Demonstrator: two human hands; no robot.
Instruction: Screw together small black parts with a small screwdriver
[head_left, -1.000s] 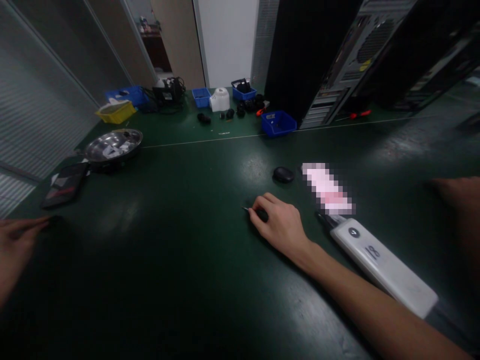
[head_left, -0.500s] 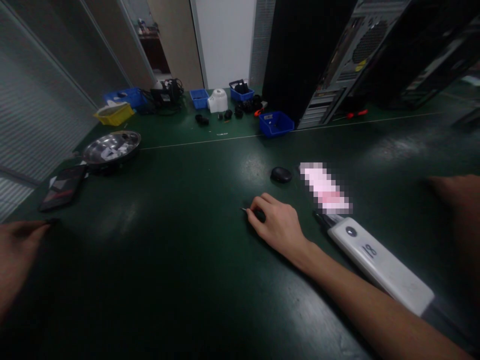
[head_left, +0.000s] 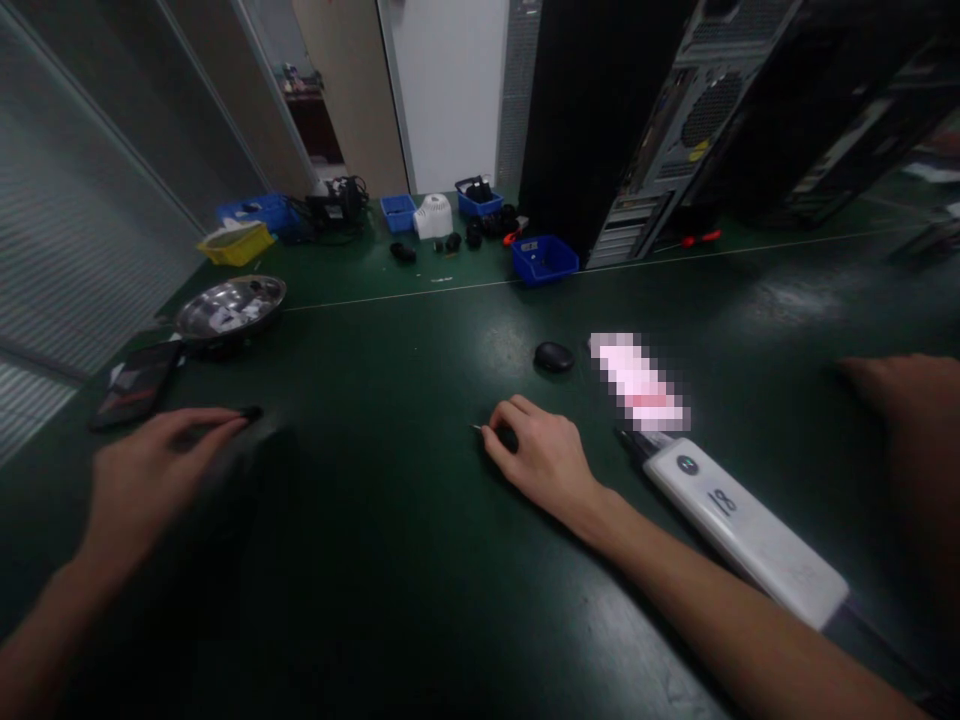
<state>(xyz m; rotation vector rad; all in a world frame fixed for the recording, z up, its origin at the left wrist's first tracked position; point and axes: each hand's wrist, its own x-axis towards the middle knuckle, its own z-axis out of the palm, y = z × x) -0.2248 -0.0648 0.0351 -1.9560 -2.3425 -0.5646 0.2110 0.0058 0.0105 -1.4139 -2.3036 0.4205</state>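
Note:
Between the thumb and fingertips of my left hand [head_left: 161, 470] is a small black part [head_left: 253, 412], held just over the left of the table; its exact kind cannot be made out. My right hand [head_left: 536, 450] is closed around a screwdriver [head_left: 507, 438], its black grip mostly hidden by the fingers and its thin metal tip pointing left. The right hand rests low at the middle of the green tabletop [head_left: 360, 540]. A black computer mouse [head_left: 553, 357] lies just beyond it. To its right is a white electric screwdriver [head_left: 742, 525] marked 18.
A pixelated phone-like object [head_left: 637, 380] lies beside the mouse. At left are a metal bowl [head_left: 232, 310] and a dark tablet [head_left: 139, 385]. Blue bin [head_left: 545, 260], other bins, black parts and computer cases [head_left: 637, 220] line the back. Another person's hand [head_left: 900, 385] is at right.
My left hand has come in from the left edge toward the middle, carrying the small black part. My right hand keeps its grip on the screwdriver. The view has shifted slightly.

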